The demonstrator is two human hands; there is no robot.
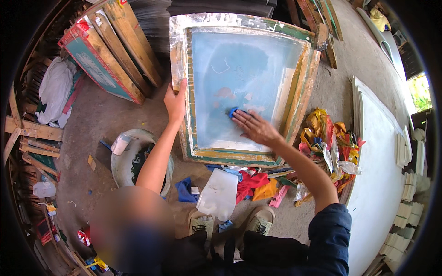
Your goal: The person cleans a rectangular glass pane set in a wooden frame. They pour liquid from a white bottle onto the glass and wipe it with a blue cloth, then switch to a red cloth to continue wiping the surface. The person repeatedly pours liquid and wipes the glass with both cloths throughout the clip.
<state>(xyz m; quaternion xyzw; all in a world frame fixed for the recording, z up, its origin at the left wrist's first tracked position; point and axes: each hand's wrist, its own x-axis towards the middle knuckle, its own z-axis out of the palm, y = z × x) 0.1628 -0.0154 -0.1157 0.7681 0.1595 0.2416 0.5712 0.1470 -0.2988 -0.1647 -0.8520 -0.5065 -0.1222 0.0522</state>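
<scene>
A screen-printing frame (298,99) leans in front of me, its paint-stained wood holding a blue-grey mesh (221,64). The mesh has cloudy whitish streaks and a few pale patches. Along the frame's left side, my left hand (176,103) is closed around the wooden edge. My right hand (255,126) lies over the lower middle of the mesh, its fingers pressing on a small blue scrubber (234,112). Most of the scrubber is covered by the fingers, so its full shape is hidden. Blur covers part of my left upper arm.
A round tub (120,168) with a white container (120,144) at its rim stands left. A translucent jug (218,193) and coloured rags (251,184) lie by my shoes. Crumpled plastic (329,147) lies right, beside stacked white boards (377,175). More wooden frames (108,55) lean back left.
</scene>
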